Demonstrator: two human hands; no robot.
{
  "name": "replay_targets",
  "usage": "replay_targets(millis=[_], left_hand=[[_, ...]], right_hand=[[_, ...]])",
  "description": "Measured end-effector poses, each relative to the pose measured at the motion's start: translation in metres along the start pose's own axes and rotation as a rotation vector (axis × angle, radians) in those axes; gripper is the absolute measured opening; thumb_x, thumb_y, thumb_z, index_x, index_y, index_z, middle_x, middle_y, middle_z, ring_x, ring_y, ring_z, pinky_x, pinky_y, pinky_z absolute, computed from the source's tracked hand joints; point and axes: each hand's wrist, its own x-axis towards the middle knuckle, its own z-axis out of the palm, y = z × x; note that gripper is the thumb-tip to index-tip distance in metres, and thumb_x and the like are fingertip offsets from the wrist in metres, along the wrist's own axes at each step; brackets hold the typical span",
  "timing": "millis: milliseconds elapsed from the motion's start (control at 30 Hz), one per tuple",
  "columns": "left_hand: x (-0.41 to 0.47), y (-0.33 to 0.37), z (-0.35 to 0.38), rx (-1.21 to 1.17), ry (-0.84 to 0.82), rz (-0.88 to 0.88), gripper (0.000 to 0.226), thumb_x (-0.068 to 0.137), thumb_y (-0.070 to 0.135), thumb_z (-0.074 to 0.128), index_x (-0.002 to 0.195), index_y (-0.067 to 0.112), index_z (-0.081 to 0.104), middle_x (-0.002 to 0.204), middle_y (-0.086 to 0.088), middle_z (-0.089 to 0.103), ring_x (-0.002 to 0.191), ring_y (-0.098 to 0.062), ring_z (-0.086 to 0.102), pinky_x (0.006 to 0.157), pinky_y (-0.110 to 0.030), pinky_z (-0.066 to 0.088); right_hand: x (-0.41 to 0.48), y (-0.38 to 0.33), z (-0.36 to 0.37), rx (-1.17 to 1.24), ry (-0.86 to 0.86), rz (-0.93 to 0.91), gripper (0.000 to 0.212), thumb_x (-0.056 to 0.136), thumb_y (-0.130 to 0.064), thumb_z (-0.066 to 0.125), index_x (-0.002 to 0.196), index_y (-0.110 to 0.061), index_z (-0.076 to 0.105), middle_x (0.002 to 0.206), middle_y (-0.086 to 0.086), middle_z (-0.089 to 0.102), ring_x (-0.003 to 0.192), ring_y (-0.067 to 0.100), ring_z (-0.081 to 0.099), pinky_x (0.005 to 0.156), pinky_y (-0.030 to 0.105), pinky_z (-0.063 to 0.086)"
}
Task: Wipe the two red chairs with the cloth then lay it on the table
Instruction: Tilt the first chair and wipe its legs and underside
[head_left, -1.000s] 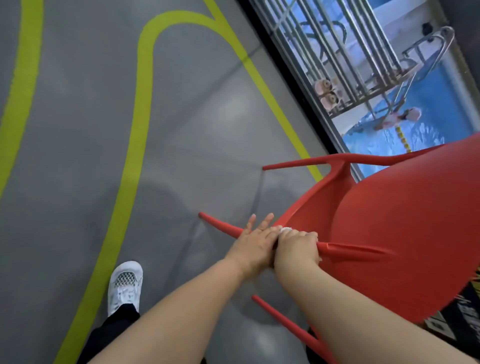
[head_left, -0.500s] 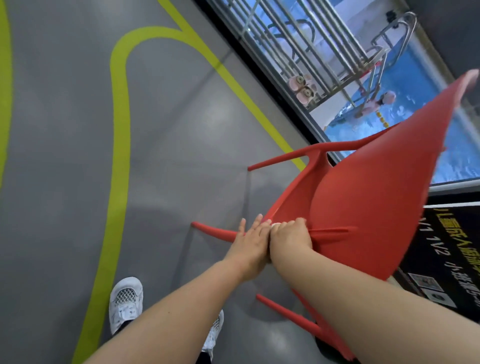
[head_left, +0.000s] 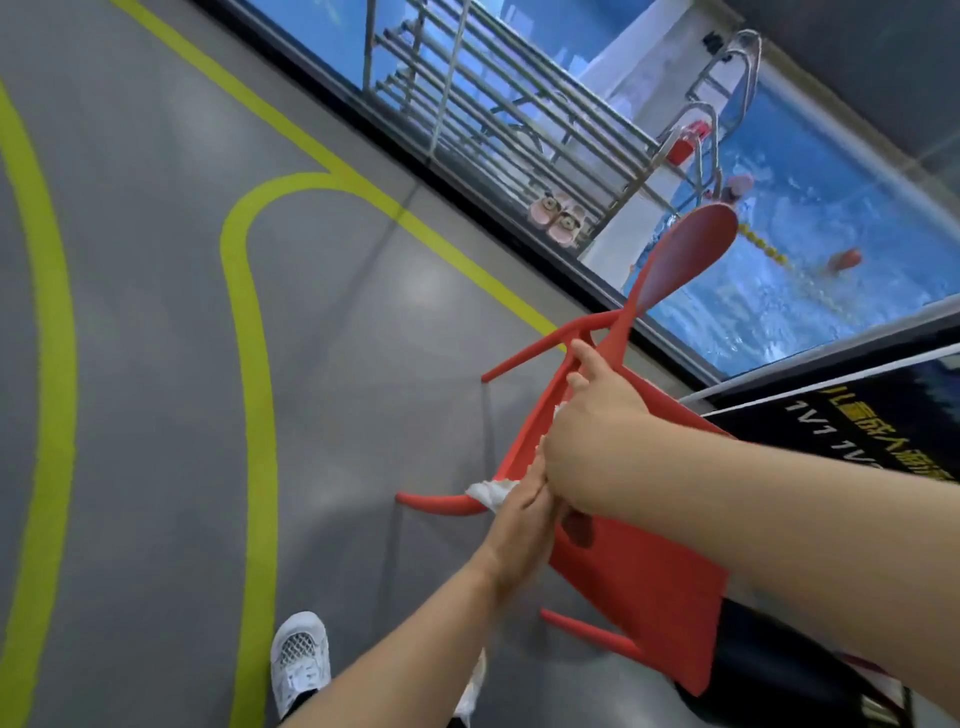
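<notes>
the red chair (head_left: 649, 597) was tipped over, its smooth moulded plastic shell slanting away from the person and its thin tapered legs pointing left. the right hand (head_left: 597, 431) gripped the chair's upper edge. the left hand (head_left: 519, 519), just below it, pressed the crumpled white cloth (head_left: 491, 491) with straight fingers against the chair's near leg, whose length the wipe would likely follow.

cloth (head_left: 491, 491) against chair (head_left: 639, 587), beside left hand (head_left: 519, 514); window (head_left: 831, 312) behind chair

Red chair (head_left: 649, 597), white cloth (head_left: 488, 491), grey floor (head_left: 156, 312), yellow-green lines (head_left: 257, 415), white shoe (head_left: 301, 654).
</notes>
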Motion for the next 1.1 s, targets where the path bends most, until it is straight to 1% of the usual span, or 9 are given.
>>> replay_targets(millis=[100, 200, 267, 433, 567, 700, 867, 967, 1100], left_hand=[[0.009, 0.033, -0.009, -0.227, -0.051, -0.119, 0.032, 0.096, 0.002, 0.031, 0.081, -0.023, 0.045, 0.053, -0.015, 0.035, 0.044, 0.004, 0.042, 0.055, -0.011, 0.036], [0.027, 0.056, -0.019, -0.263, -0.052, -0.290, 0.043, 0.098, 0.007, 0.024, 0.059, -0.006, 0.038, 0.050, -0.009, 0.026, 0.033, 0.001, 0.034, 0.042, -0.009, 0.027], [0.044, 0.070, -0.024, -0.359, -0.077, -0.391, 0.047, 0.100, 0.013, 0.023, 0.053, 0.013, 0.031, 0.047, -0.003, 0.029, 0.032, -0.002, 0.029, 0.041, -0.014, 0.024], [0.097, 0.101, -0.042, -0.431, 0.024, -0.444, 0.040, 0.100, 0.019, 0.026, 0.066, 0.011, 0.045, 0.055, -0.010, 0.051, 0.049, -0.015, 0.048, 0.049, -0.024, 0.039], [0.136, 0.129, -0.043, -0.232, 0.004, -0.181, 0.027, 0.098, 0.016, 0.033, 0.099, 0.025, 0.058, 0.090, -0.006, 0.061, 0.081, -0.018, 0.055, 0.067, -0.027, 0.044], [0.187, 0.146, -0.026, 0.433, 0.000, -0.092, 0.036, 0.095, 0.014, 0.039, 0.131, 0.008, 0.042, 0.132, -0.019, 0.052, 0.121, -0.032, 0.048, 0.100, -0.039, 0.038], [0.230, 0.168, 0.003, 0.899, -0.049, -0.071, 0.046, 0.093, 0.011, 0.034, 0.139, 0.011, 0.029, 0.142, -0.012, 0.041, 0.121, -0.035, 0.047, 0.097, -0.045, 0.041], [0.242, 0.189, 0.018, 1.059, 0.112, 0.063, 0.030, 0.090, 0.008, 0.034, 0.117, 0.010, 0.048, 0.119, -0.012, 0.059, 0.105, -0.036, 0.057, 0.075, -0.042, 0.044], [0.233, 0.213, 0.027, 0.927, 0.304, 0.292, 0.012, 0.091, 0.017, 0.044, 0.098, 0.012, 0.053, 0.102, -0.009, 0.065, 0.096, -0.033, 0.058, 0.062, -0.036, 0.035]], right_hand=[[-0.015, 0.023, 0.005, 0.104, 0.108, -0.019, 0.046, 0.098, -0.040, 0.025, 0.136, -0.022, 0.043, 0.149, 0.006, 0.038, 0.144, 0.030, 0.015, 0.115, 0.052, -0.014], [-0.016, 0.037, 0.014, 0.217, 0.290, -0.012, 0.034, 0.099, -0.028, 0.024, 0.119, -0.032, 0.052, 0.137, 0.004, 0.052, 0.136, 0.029, 0.032, 0.115, 0.053, -0.015], [-0.017, 0.051, 0.018, 0.276, 0.436, 0.034, 0.036, 0.097, -0.025, 0.027, 0.117, -0.027, 0.057, 0.129, 0.002, 0.059, 0.130, 0.028, 0.040, 0.114, 0.054, -0.015], [0.001, 0.116, 0.043, 0.297, 0.766, 0.020, 0.031, 0.096, -0.030, 0.036, 0.108, -0.023, 0.063, 0.111, -0.001, 0.067, 0.119, 0.028, 0.046, 0.112, 0.060, -0.009], [0.029, 0.174, 0.092, 0.531, 0.970, 0.035, 0.033, 0.097, -0.026, 0.032, 0.117, -0.025, 0.058, 0.122, -0.009, 0.061, 0.132, 0.019, 0.035, 0.112, 0.051, -0.020], [0.063, 0.200, 0.134, 0.840, 1.096, 0.012, 0.044, 0.098, -0.020, 0.033, 0.140, -0.031, 0.037, 0.148, -0.014, 0.038, 0.144, 0.016, 0.019, 0.114, 0.044, -0.018], [0.086, 0.223, 0.168, 1.072, 1.033, 0.169, 0.049, 0.097, -0.016, 0.034, 0.143, -0.033, 0.029, 0.152, -0.012, 0.031, 0.145, 0.014, 0.013, 0.115, 0.044, -0.009], [0.080, 0.227, 0.184, 1.281, 1.170, 0.249, 0.045, 0.094, -0.007, 0.039, 0.135, -0.021, 0.046, 0.145, -0.002, 0.045, 0.139, 0.020, 0.031, 0.115, 0.041, 0.009], [0.045, 0.215, 0.201, 1.614, 1.462, 0.303, 0.029, 0.090, -0.001, 0.047, 0.113, -0.005, 0.064, 0.113, 0.014, 0.068, 0.105, 0.027, 0.060, 0.078, 0.017, 0.034]])
